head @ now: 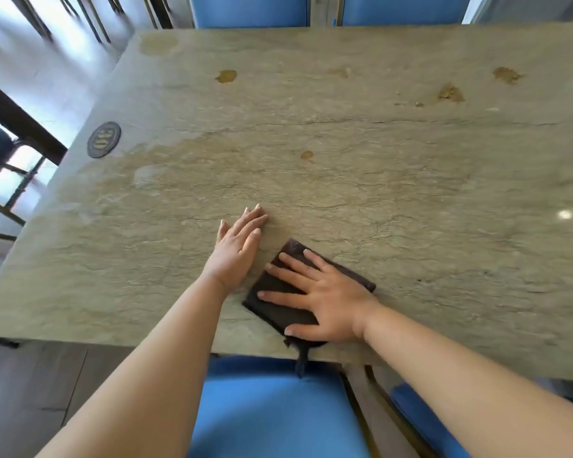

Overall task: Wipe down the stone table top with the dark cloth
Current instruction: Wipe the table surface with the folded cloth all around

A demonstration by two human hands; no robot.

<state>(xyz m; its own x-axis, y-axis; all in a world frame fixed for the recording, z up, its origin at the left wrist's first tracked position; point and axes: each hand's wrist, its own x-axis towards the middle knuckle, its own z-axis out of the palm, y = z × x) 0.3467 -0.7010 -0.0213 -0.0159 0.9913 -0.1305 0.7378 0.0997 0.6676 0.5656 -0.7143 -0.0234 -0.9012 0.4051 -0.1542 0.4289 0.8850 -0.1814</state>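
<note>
Head view.

- Worktop (377, 180): stone slab, bearing brownish stains toward the far side, likely the wiping targets.
- Dark cloth (278, 309): folded flat pad near the worktop's near edge, a loop dangling over the rim; folding probably gives a firm wiping face.
- Right hand (321, 302): fingers spread straight, palm pressing the cloth down, nothing gripped, placed to push it across the stone.
- Left hand (237, 247): flat on bare stone just beside the cloth, fingers straight, holding nothing; seemingly a brace.
- Round number plaque (104, 139): left edge.
- Blue chair (272, 411): tucked below.
</note>
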